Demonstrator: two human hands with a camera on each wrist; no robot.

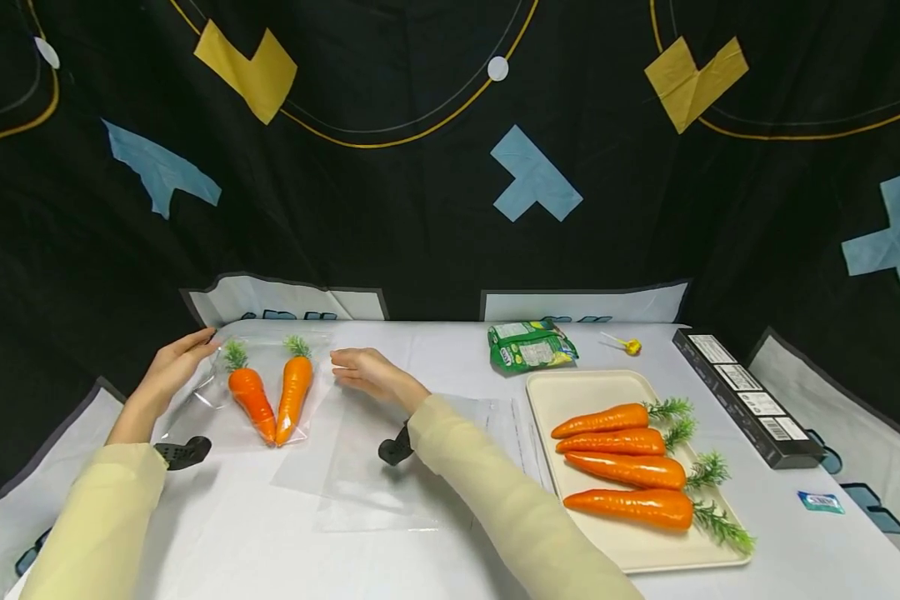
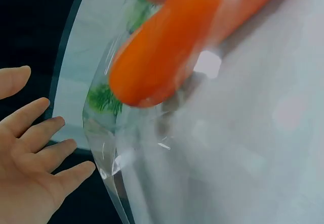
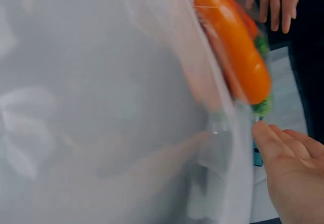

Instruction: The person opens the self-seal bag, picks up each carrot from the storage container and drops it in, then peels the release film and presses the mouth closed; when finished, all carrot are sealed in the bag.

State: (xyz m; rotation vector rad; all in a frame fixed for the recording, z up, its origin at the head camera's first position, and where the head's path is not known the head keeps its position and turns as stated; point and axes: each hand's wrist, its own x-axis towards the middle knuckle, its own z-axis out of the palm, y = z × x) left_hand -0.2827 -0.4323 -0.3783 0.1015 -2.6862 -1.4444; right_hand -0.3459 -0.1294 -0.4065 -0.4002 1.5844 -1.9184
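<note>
A clear plastic bag [image 1: 270,333] with two toy carrots inside lies at the left of the table. The redder carrot [image 1: 252,402] and the lighter orange carrot [image 1: 295,398] have green tops at the far end, and their tips meet. Beside the bag's left edge is my left hand [image 1: 171,371]; the left wrist view shows its fingers [image 2: 43,135] spread and holding nothing. My right hand [image 1: 375,375] is just right of the bag, fingers extended towards it, holding nothing. Whether either hand touches the plastic, I cannot tell.
More clear bags [image 1: 378,492] lie flat under my right forearm. To the right, a cream tray [image 1: 581,383] carries several carrots [image 1: 626,471]. Around it are a green packet [image 1: 531,346], a yellow lollipop [image 1: 632,346], a long black box [image 1: 746,396] and a small blue packet [image 1: 821,502].
</note>
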